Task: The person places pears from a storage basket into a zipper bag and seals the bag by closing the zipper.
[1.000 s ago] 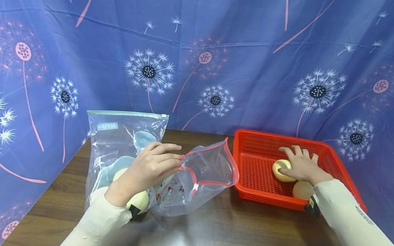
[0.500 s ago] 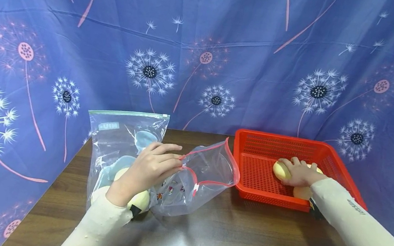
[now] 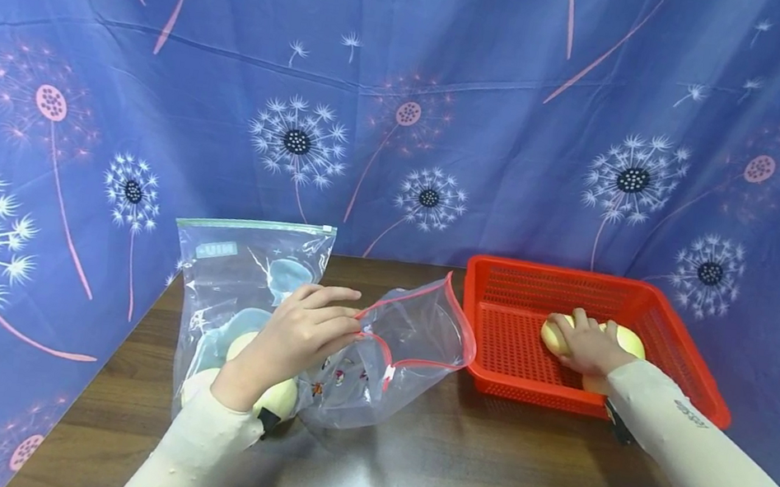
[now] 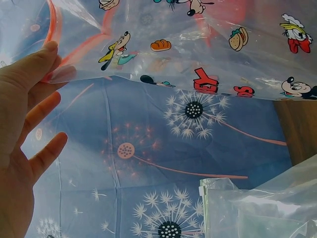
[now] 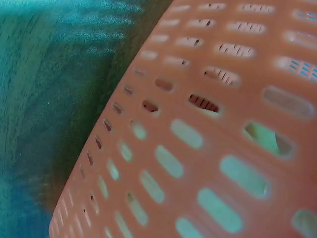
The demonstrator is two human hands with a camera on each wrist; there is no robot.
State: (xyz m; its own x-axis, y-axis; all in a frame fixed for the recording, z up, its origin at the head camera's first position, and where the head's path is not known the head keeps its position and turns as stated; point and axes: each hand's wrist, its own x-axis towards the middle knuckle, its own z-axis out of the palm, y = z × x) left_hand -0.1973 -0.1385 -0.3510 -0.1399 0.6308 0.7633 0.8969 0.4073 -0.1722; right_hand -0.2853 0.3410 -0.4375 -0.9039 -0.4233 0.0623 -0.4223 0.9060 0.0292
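Observation:
In the head view, my left hand (image 3: 295, 334) holds up a clear zip bag (image 3: 345, 404) by its red-edged rim. The bag's mouth gapes toward the right. Thumb and fingers pinch that rim in the left wrist view, where cartoon prints cover the bag. My right hand (image 3: 591, 348) reaches down into a red plastic basket (image 3: 512, 385), fingers curved over a pale yellow round object (image 3: 554, 334). Another pale yellow round object (image 3: 628, 341) shows behind the hand, and part of a third (image 3: 595, 384) lies beneath it. Only the basket's slotted wall (image 5: 198, 158) fills most of the right wrist view.
A second clear zip bag (image 3: 229, 271) with a green top edge stands at the left, holding light blue pieces and several pale yellow round objects. Both bags and the basket are on a brown wooden table (image 3: 448, 468). A blue dandelion-print cloth (image 3: 520, 170) hangs behind.
My right hand has lowered onto the left pale yellow round object in the basket and curved its fingers over it. The left hand keeps its hold on the bag's rim.

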